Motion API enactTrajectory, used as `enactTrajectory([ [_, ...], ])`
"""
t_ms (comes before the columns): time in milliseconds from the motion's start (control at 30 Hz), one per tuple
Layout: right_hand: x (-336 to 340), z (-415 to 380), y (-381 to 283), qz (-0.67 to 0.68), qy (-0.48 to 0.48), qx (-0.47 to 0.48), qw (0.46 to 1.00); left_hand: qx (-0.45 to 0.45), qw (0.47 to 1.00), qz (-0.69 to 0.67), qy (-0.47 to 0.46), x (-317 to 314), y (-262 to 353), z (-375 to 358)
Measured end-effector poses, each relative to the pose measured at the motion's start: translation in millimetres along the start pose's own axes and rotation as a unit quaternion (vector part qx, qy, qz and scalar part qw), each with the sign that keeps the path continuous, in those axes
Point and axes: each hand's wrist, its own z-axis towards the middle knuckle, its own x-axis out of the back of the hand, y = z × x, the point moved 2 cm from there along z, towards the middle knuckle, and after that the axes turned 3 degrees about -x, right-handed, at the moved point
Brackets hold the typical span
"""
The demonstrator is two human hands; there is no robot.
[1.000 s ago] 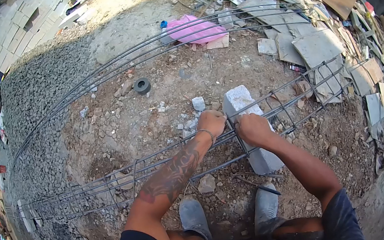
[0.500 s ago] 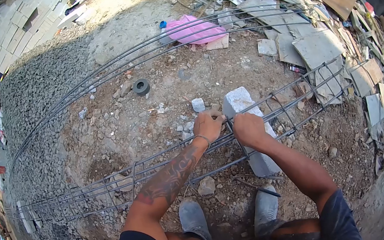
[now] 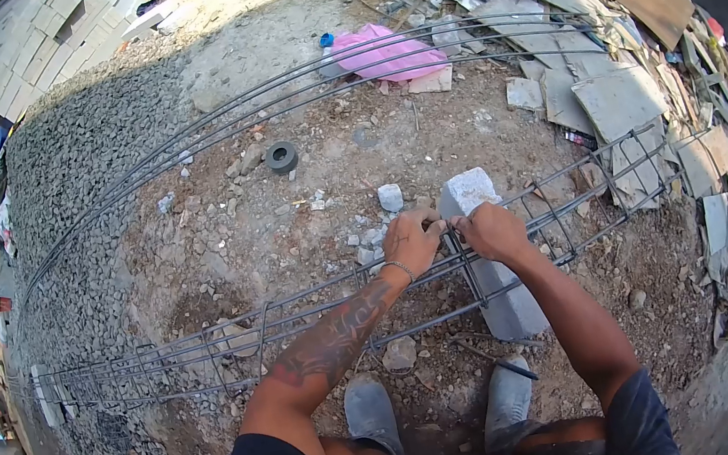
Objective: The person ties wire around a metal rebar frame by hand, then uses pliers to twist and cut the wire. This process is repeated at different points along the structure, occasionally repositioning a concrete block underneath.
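A long cage of steel bars and square ties point(image 3: 558, 220) lies across the view and rests on a pale concrete block point(image 3: 504, 300). Both hands meet at the cage's far top bar, beside a tie, just in front of the block's far end. My left hand point(image 3: 414, 240) has its fingers pinched, but what they hold is too small to name. Close on its right, my right hand point(image 3: 492, 232) is closed at the same joint, its fingertips partly hidden. A dark tool with a handle point(image 3: 512, 368) lies on the ground by my right boot point(image 3: 508, 395).
Loose long bars point(image 3: 268, 100) curve across the far ground. Beyond them lies a pink plastic bag point(image 3: 389, 54). A roll of dark wire or tape point(image 3: 281, 157) sits on the dirt. Gravel point(image 3: 72, 188) covers the left, and broken boards point(image 3: 620, 101) are heaped at the right.
The view has shifted slightly, so the scene sits further right. My right hand has turned and its fingertips have come in beside my left hand's at the joint.
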Motion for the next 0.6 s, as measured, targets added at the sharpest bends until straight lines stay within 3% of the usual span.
enactTrajectory([
  [67, 0.2, 0.1, -3.8, 0.001, 0.006, -0.012, 1.0, -0.055, 0.997, -0.04, 0.035, -2.3, -3.7, 0.6],
  [167, 2.5, -1.5, -4.3, -0.004, -0.001, -0.019, 1.0, -0.009, 1.0, -0.013, -0.013, 3.4, 3.5, -0.7],
  [300, 8.1, -4.2, -7.8, -0.017, -0.042, -0.007, 0.999, -0.043, 0.999, 0.009, 0.028, -0.2, -3.0, 1.8],
  [367, -0.2, -2.5, -4.0, -0.016, -0.023, 0.003, 1.0, 0.042, 0.999, -0.005, -0.028, 0.7, -2.7, 6.4],
  [400, -3.6, -2.5, -2.8, -0.016, -0.005, 0.012, 1.0, 0.041, 0.999, -0.004, -0.027, 2.2, -1.4, 9.5],
  [467, -6.8, -3.4, -4.5, -0.019, 0.001, 0.02, 1.0, 0.154, 0.982, -0.059, -0.089, 1.3, -3.2, 13.3],
  [600, -14.6, -5.6, -10.0, -0.045, 0.011, 0.046, 0.998, 0.156, 0.979, -0.099, -0.092, -5.7, -17.1, 18.8],
])
